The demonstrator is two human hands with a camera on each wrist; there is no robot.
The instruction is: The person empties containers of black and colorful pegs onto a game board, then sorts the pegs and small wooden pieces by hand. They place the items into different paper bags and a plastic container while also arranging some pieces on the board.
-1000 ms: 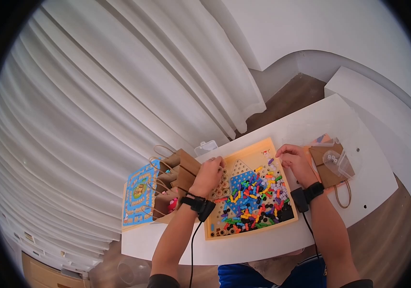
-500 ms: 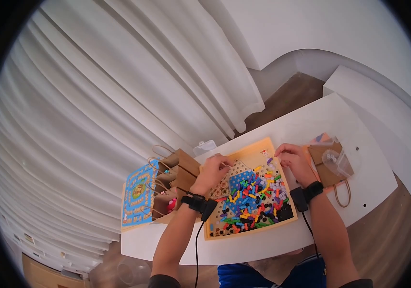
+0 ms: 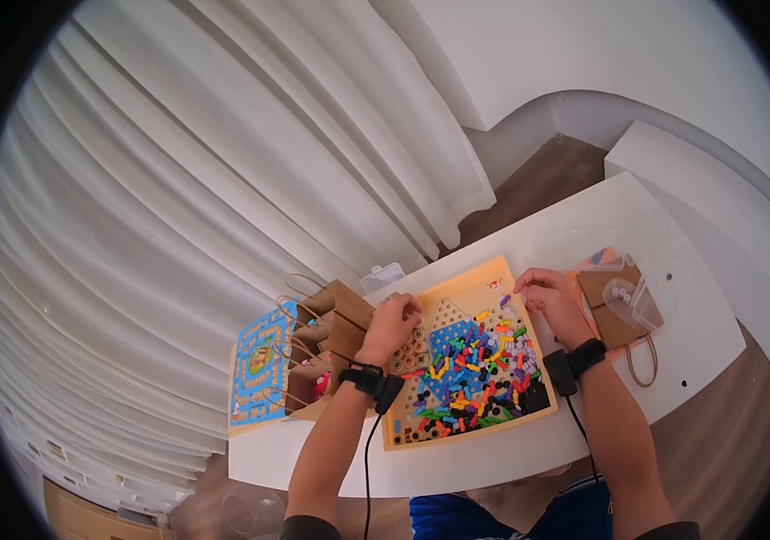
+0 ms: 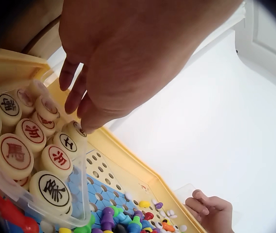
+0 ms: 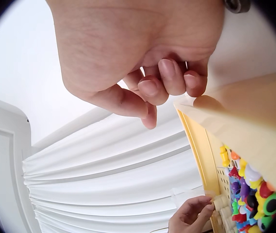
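In the head view, my left hand (image 3: 391, 326) is over the Chinese chess pieces (image 3: 409, 358) at the left side of a yellow-rimmed wooden tray (image 3: 468, 437). The left wrist view shows the pieces as round cream discs with red or black characters, heaped in a clear plastic box (image 4: 82, 191). My thumb tip meets the rim of a tilted black-marked chess piece (image 4: 77, 128), its fingers partly hidden behind the thumb. My right hand (image 3: 554, 310) hangs at the tray's right edge, fingers loosely curled with nothing between them.
Colourful pegs (image 3: 470, 369) lie heaped over the tray's blue star board. Paper bags (image 3: 346, 315) and a blue game board (image 3: 264, 364) stand left. A flat paper bag (image 3: 614, 310) with a clear container (image 3: 641, 306) lies right. A white curtain (image 3: 223, 180) hangs behind.
My left hand was at the pieces, lifted slightly to the right with a pale disc at its fingertips, and is now back left over the box. The right hand stays in place.
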